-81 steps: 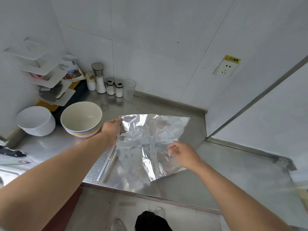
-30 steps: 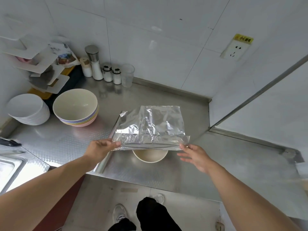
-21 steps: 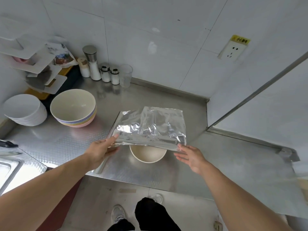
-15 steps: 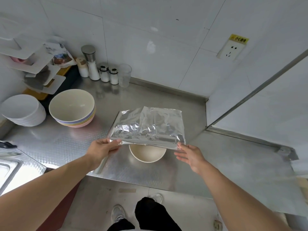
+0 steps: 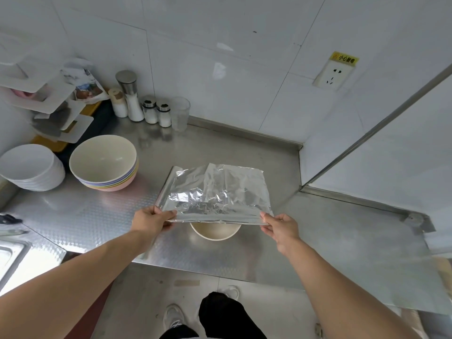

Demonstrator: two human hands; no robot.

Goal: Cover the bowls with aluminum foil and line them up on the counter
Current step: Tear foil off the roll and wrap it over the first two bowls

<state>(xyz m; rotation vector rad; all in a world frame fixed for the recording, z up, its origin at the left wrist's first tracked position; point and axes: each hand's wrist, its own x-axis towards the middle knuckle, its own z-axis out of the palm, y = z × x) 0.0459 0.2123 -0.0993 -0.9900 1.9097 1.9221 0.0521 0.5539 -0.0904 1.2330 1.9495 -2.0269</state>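
To my left, a stack of bowls (image 5: pixel 104 165) is waiting uncovered on the desk (image 5: pixel 73 216). My left hand (image 5: pixel 149 220) is pinching the near left corner of the foil sheet (image 5: pixel 217 192), grip clamped on it. I am holding the sheet just above the cream bowl (image 5: pixel 215 232), whose near rim is peeking out. My right hand (image 5: pixel 280 228) is pinching the right corner. Next, I judge, I should be lowering it centred, then crimping the edges around the rim.
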